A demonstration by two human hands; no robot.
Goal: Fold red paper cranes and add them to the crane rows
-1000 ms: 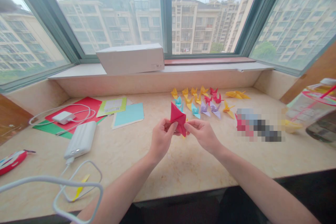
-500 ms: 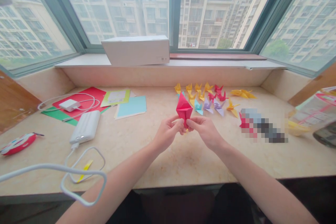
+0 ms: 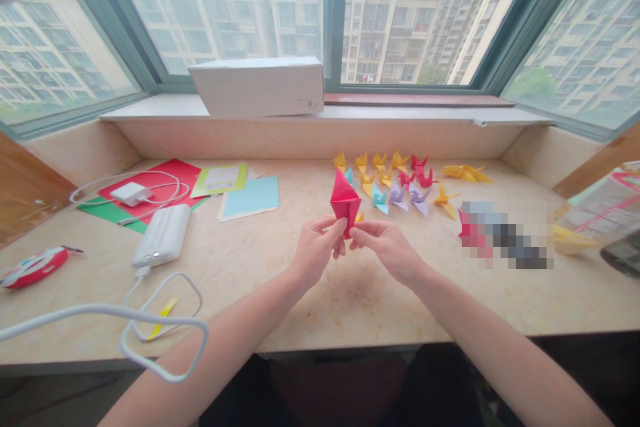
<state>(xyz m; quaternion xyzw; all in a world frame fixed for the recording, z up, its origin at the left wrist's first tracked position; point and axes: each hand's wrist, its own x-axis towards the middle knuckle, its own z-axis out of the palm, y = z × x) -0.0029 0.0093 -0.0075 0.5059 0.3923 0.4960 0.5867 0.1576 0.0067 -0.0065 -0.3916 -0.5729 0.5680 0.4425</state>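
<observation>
A folded red paper piece [image 3: 344,201] stands point-up above the beige stone counter [image 3: 310,293], pinched at its lower end between both hands. My left hand [image 3: 314,253] grips it from the left with thumb and fingers. My right hand [image 3: 386,250] holds it from the right. Behind the red piece lie several small folded paper cranes [image 3: 395,181] in yellow, blue, purple and red, spread in rows toward the window wall.
Coloured paper sheets [image 3: 250,197] lie at the left, with a white charger [image 3: 129,193] on a red sheet. A white power bank [image 3: 163,235] and its looping cable [image 3: 150,320] sit nearer. A white box [image 3: 257,86] rests on the sill. A plastic bag [image 3: 597,213] is at the right edge.
The red paper piece has been turned between my fingers from tilted to upright and pointed up. Both hands stayed close together; the view shifted slightly.
</observation>
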